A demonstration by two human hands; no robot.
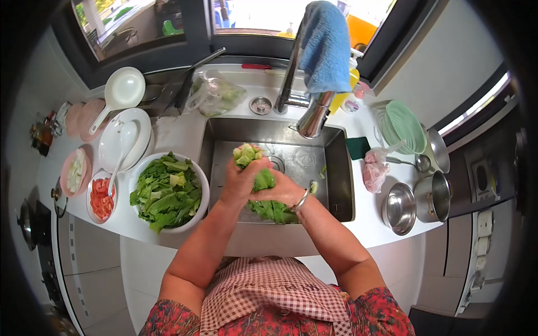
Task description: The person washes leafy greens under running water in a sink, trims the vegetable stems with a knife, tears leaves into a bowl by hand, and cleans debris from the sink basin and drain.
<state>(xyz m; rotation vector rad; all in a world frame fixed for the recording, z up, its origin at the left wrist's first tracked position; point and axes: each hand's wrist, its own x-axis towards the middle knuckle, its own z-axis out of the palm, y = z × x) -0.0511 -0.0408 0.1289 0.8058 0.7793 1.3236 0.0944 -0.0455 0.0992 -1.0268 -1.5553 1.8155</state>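
Over the sink (pixel 339 168), both my hands are wrapped round a bunch of leafy greens (pixel 273 211). My left hand (pixel 242 180) grips the upper part, where pale cut stem ends (pixel 246 155) stick out at the top. Lower down and to the right, my right hand (pixel 284 190) is closed round the leaves, with a silver bangle on the wrist. Green leaves hang beneath it toward the sink's front edge. Left of the sink, a white bowl (pixel 205 193) is heaped with torn green leaves (pixel 166 190). Small green scraps (pixel 314 186) lie in the sink.
A faucet (pixel 316 117) draped with a blue towel (pixel 325 50) rises behind the sink. At left are a bowl of red chopped pieces (pixel 101 200), white plates (pixel 106 147) and a ladle (pixel 124 89). At right stand a steel bowl (pixel 399 209), a pot (pixel 432 196) and green baskets (pixel 404 127).
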